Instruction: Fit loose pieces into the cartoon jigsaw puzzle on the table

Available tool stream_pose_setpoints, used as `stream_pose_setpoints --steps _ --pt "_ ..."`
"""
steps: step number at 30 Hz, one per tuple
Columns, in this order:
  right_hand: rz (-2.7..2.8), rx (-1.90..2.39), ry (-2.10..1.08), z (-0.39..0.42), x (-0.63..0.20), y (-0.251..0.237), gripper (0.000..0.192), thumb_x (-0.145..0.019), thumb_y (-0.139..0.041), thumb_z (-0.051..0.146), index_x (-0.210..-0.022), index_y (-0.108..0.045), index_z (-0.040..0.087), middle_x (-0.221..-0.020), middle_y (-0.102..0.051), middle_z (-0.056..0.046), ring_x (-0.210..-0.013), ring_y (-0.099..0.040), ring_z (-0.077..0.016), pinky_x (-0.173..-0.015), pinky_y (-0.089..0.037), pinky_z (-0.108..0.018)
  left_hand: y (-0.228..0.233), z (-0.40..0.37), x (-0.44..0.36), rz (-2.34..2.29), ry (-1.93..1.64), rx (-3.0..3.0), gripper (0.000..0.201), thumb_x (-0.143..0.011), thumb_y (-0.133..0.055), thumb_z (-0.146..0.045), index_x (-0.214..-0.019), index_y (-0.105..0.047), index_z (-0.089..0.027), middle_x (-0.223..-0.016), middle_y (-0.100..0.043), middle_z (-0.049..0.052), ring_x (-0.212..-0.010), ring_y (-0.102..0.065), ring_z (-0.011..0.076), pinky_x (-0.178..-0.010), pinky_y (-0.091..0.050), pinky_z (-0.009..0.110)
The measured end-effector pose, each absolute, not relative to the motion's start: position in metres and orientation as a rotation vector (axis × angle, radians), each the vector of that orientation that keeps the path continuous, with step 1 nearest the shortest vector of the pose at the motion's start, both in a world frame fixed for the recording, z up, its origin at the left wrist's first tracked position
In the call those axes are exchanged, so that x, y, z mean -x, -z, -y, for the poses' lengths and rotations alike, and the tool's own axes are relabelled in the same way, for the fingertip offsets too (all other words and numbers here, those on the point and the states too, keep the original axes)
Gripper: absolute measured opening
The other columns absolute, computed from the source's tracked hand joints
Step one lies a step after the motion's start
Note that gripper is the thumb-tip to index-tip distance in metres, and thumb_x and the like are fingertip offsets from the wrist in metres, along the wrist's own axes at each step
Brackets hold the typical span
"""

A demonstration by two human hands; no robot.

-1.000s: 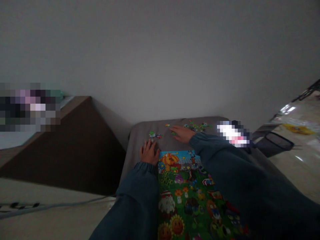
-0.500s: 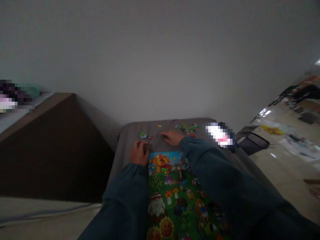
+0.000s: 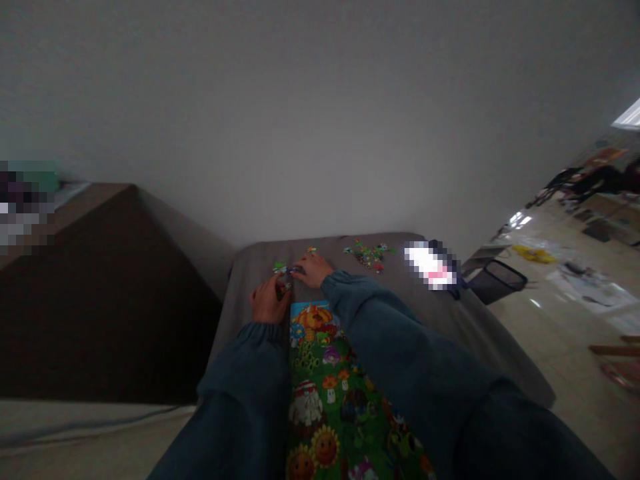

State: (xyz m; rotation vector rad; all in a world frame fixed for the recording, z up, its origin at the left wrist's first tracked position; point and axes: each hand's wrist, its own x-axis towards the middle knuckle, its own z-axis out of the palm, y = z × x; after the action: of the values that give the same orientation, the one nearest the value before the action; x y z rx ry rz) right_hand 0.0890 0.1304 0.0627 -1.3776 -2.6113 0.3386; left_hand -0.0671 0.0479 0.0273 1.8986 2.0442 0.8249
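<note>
My left hand (image 3: 270,300) is curled at the upper left corner of a colourful cartoon picture sheet (image 3: 313,373). Its thumb and fingers close round a small puzzle piece (image 3: 284,287), partly hidden by them. Just beyond it, my right hand (image 3: 313,269) reaches left, its fingertips bent onto a dark bluish puzzle piece at the edge of a small cluster of joined puzzle pieces (image 3: 281,267). A single orange puzzle piece (image 3: 311,249) lies behind the right hand. Farther right is a loose pile of puzzle pieces (image 3: 369,255).
The grey cloth-covered table (image 3: 440,333) stands against a wall. A blurred-out bright object (image 3: 429,263) lies at its right side, with a dark mesh basket (image 3: 500,280) beyond the edge. On the left stands a dark brown cabinet (image 3: 100,300).
My right hand has moved left from bare cloth to the small cluster and closed on a piece there. My left hand stays by the sheet's corner. The view has shifted slightly.
</note>
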Motion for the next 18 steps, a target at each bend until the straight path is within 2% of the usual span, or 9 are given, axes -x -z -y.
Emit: stream_pose_setpoints --steps 3,7,10,12,14,16,18 --pt "2.605 1.384 -0.472 -0.13 -0.077 -0.057 0.034 -0.094 -0.057 0.034 -0.122 -0.055 0.016 -0.122 -0.058 -0.009 -0.103 -0.061 -0.0215 -0.087 -0.053 -0.042 -0.027 -0.049 0.07 -1.941 -0.878 -1.883 0.053 -0.077 -0.065 -0.025 -0.129 -0.055 -0.023 -0.106 -0.071 0.005 -0.108 -0.062 0.0272 -0.1 -0.04 0.046" --pt "2.544 1.386 -0.689 -0.127 -0.092 -0.057 0.035 -0.094 -0.057 0.034 -0.123 -0.055 0.016 -0.122 -0.058 -0.009 -0.103 -0.061 -0.0216 -0.086 -0.053 -0.042 -0.026 -0.05 0.068 -1.712 -0.981 -1.85 0.054 -0.077 -0.062 -0.025 -0.129 -0.054 -0.021 -0.103 -0.071 0.005 -0.093 -0.068 0.0215 -0.088 -0.051 0.036" --pt "2.412 1.414 -0.833 -0.12 -0.117 -0.066 0.035 -0.093 -0.058 0.034 -0.123 -0.055 0.015 -0.121 -0.059 -0.009 -0.103 -0.061 -0.0214 -0.086 -0.053 -0.042 -0.026 -0.049 0.065 -1.552 -1.075 -1.782 0.054 -0.079 -0.061 -0.033 -0.13 -0.053 -0.02 -0.101 -0.072 0.006 -0.09 -0.069 0.0208 -0.088 -0.053 0.037" --pt "2.304 1.423 -0.952 -0.11 -0.136 -0.073 0.036 -0.091 -0.06 0.026 -0.124 -0.055 0.014 -0.109 -0.064 -0.008 -0.097 -0.062 -0.0197 -0.085 -0.052 -0.038 -0.027 -0.048 0.061 -1.458 -1.116 -1.717 0.057 -0.077 -0.063 -0.04 -0.128 -0.053 -0.017 -0.101 -0.071 0.008 -0.091 -0.069 0.0214 -0.089 -0.054 0.038" --pt "2.2 1.401 -1.12 -0.094 -0.155 -0.08 0.035 -0.087 -0.061 0.017 -0.121 -0.058 0.011 -0.09 -0.067 -0.004 -0.083 -0.063 -0.0163 -0.078 -0.051 -0.032 -0.03 -0.047 0.058 -1.385 -1.13 -1.642 0.063 -0.074 -0.066 -0.046 -0.126 -0.054 -0.014 -0.104 -0.071 0.011 -0.09 -0.07 0.0224 -0.088 -0.055 0.039" --pt "2.086 1.35 -1.338 -0.071 -0.173 -0.087 0.024 -0.085 -0.059 0.017 -0.108 -0.064 0.011 -0.073 -0.064 0.0 -0.069 -0.062 -0.013 -0.067 -0.05 -0.026 -0.036 -0.044 0.053 -1.329 -1.12 -1.574 0.067 -0.07 -0.069 -0.051 -0.123 -0.055 -0.012 -0.105 -0.071 0.013 -0.089 -0.071 0.0235 -0.086 -0.056 0.04" --pt "1.939 1.286 -1.542 -0.042 -0.19 -0.092 0.015 -0.085 -0.057 0.022 -0.096 -0.063 0.013 -0.066 -0.061 0.002 -0.063 -0.06 -0.0115 -0.061 -0.05 -0.024 -0.044 -0.039 0.047 -1.275 -1.089 -1.523 0.068 -0.067 -0.071 -0.055 -0.118 -0.057 -0.012 -0.105 -0.072 0.014 -0.088 -0.071 0.0243 -0.085 -0.057 0.041"
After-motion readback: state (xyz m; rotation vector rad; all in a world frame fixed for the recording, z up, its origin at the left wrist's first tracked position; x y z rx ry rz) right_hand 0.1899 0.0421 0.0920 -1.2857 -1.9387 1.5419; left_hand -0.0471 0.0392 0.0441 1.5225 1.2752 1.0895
